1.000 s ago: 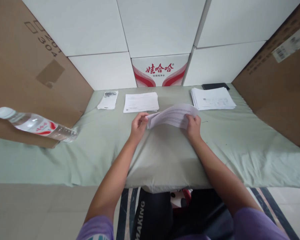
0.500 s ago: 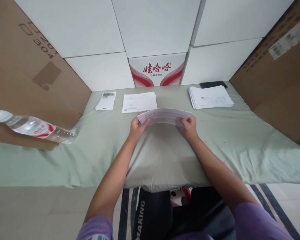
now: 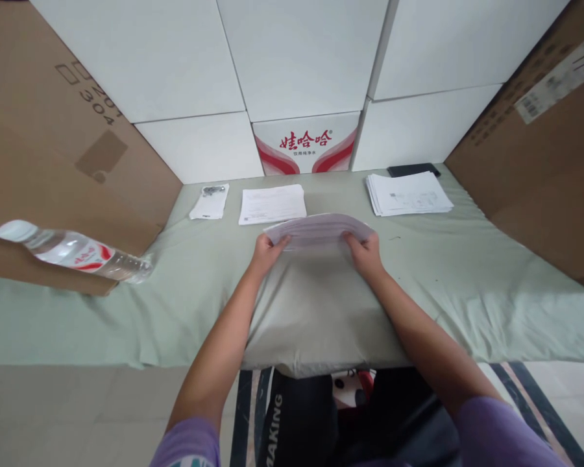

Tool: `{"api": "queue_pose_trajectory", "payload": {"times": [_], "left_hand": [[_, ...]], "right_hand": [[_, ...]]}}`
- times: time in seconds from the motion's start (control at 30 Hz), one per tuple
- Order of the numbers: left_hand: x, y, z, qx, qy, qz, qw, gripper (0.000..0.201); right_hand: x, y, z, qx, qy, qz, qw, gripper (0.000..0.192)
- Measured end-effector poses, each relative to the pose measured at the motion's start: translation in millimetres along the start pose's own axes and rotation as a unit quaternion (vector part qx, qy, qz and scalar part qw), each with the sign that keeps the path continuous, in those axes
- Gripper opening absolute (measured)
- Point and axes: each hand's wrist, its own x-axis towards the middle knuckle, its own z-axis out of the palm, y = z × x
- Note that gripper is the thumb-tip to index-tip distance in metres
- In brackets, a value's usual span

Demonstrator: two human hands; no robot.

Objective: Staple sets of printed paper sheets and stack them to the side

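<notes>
Left hand (image 3: 267, 250) and right hand (image 3: 365, 250) each pinch one end of a bowed sheaf of papers (image 3: 318, 228), held low over the green cloth-covered table (image 3: 467, 272). How many sheets, impossible to count; the print is unreadable. Beyond lie a flat paper stack (image 3: 272, 203) and a second stack (image 3: 409, 193), which half hides a dark phone (image 3: 413, 170).

A sheaf of papers (image 3: 318, 229) sits mid-table between a person's left hand (image 3: 267, 250) and right hand (image 3: 365, 251). Behind it lies a paper stack (image 3: 272, 203), with a small packet (image 3: 209, 202) to its left. A second stack (image 3: 409, 193) lies far right, before a phone (image 3: 413, 170). A bottle (image 3: 73, 251) lies at the left edge.
</notes>
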Motion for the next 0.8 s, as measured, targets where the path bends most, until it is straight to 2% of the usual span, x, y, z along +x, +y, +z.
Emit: {"api": "queue_pose_trajectory", "payload": {"times": [0.13, 0.23, 0.3, 0.37, 0.47, 0.57, 0.63, 0.8], "left_hand": [[1, -3, 1.7, 0.004, -0.002, 0.014, 1.000, 0.065], [3, -4, -2.9, 0.026, 0.020, 0.018, 0.999, 0.063], [7, -5, -12.4, 0.056, 0.055, 0.012, 0.997, 0.058], [12, -8, -25.5, 0.094, 0.084, -0.007, 0.992, 0.051], [17, -15, -42.7, 0.146, 0.077, -0.078, 0.983, 0.041], [17, -19, -48.5, 0.133, 0.044, -0.141, 0.980, 0.037], [14, -20, -46.9, 0.106, 0.024, -0.161, 0.981, 0.039], [9, -17, -39.6, 0.080, -0.011, -0.180, 0.980, 0.050]], "right_hand": [[-1, 6, 2, -0.020, -0.032, 0.001, 0.999, 0.025], [1, -1, -1, -0.011, -0.039, 0.001, 0.999, 0.028], [5, -8, -8, 0.005, -0.010, -0.007, 1.000, 0.031], [12, -12, -17, 0.003, 0.046, -0.010, 0.999, 0.034], [24, -3, -31, -0.076, 0.086, 0.005, 0.993, 0.036], [30, 16, -36, -0.199, 0.031, 0.022, 0.979, 0.044], [31, 27, -35, -0.257, -0.013, 0.020, 0.966, 0.044], [30, 31, -31, -0.286, -0.051, 0.019, 0.957, 0.035]]}}
